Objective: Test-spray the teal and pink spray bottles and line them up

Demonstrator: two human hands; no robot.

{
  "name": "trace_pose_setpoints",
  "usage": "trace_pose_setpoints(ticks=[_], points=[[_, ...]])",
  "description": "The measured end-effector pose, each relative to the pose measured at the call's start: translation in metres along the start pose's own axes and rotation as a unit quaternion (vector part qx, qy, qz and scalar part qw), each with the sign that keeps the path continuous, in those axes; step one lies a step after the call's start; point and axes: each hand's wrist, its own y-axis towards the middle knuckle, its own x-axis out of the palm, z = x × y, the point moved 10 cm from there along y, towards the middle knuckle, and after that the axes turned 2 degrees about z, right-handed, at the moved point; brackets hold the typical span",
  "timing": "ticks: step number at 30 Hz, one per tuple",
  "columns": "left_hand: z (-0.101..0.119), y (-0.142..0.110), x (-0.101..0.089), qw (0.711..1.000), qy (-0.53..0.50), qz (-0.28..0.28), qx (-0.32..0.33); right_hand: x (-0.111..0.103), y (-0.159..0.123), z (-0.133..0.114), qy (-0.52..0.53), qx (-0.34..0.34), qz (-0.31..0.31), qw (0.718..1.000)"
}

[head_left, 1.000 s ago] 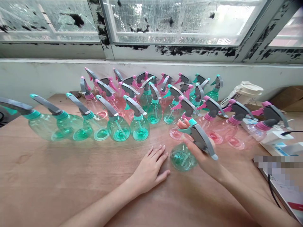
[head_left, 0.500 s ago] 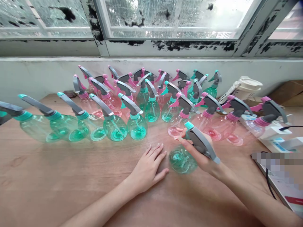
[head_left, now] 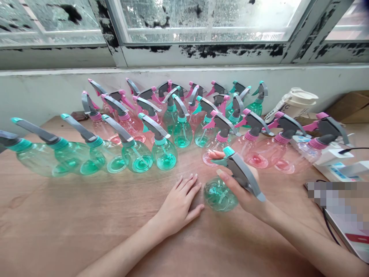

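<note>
A green spray bottle (head_left: 220, 195) stands in front of me, its base on or close to the table, with a grey head and a teal nozzle. My right hand (head_left: 245, 188) is wrapped around its neck below the head, thumb on the near side and fingers beyond the teal trigger. My palm hides the neck. Just left of this bottle, my left hand (head_left: 181, 204) lies flat on the wooden table (head_left: 95, 219), fingers stretched out and holding nothing. Behind the hands stand a green spray bottle (head_left: 165, 154) and a pink spray bottle (head_left: 215, 148).
Several more green bottles (head_left: 137, 156) line up at the left, pink bottles (head_left: 261, 152) at the right, and mixed ones toward the wall. A white cup (head_left: 298, 102), a cardboard box (head_left: 351, 107), a power strip (head_left: 334, 169) and a partly blurred flat object (head_left: 346, 227) lie at the right.
The view has shifted slightly. My right thumb and fingers have come a little apart around the trigger, which shows more plainly. My left hand stays flat on the table.
</note>
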Motion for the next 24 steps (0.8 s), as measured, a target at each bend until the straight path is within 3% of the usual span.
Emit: trace_pose_setpoints(ticks=[8, 19, 24], points=[[0.0, 0.0, -0.001, 1.0, -0.007, 0.004, -0.006, -0.001, -0.002, 0.0, -0.005, -0.011, 0.005, 1.0], [-0.002, 0.0, -0.003, 0.999, -0.044, 0.024, -0.019, 0.004, 0.001, 0.009, 0.029, 0.021, -0.059, 0.998], [-0.004, -0.002, -0.005, 0.997, -0.056, 0.037, -0.024, 0.004, 0.005, -0.001, 0.034, -0.009, -0.067, 0.997]])
